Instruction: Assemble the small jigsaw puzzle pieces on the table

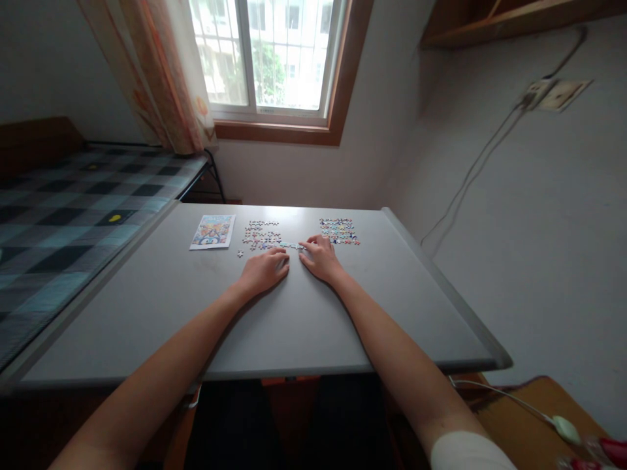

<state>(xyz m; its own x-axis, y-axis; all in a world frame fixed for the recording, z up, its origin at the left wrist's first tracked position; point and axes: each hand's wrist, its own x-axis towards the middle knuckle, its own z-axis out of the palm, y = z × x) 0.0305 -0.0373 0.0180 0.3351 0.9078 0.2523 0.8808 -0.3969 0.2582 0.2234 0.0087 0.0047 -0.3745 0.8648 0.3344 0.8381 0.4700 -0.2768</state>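
Note:
A short row of joined jigsaw puzzle pieces [292,246] lies flat between my hands on the grey-white table [294,326]. My left hand [264,269] rests at its left end, fingers bent and the thumb apart from them. At the other end, the index fingertip of my right hand [321,258] touches the row, its thumb held lower on the tabletop. Loose puzzle pieces [262,234] lie in rows just beyond my left hand, and one single piece [240,253] sits off to their left. Behind my right hand is another group of puzzle pieces [339,230], set close together.
A colourful picture sheet [213,232] lies at the table's far left. Beside the table stands a bed [98,189] with checked bedding. A window [267,59] and curtain [161,72] are ahead. Cables [470,173] hang down the right wall.

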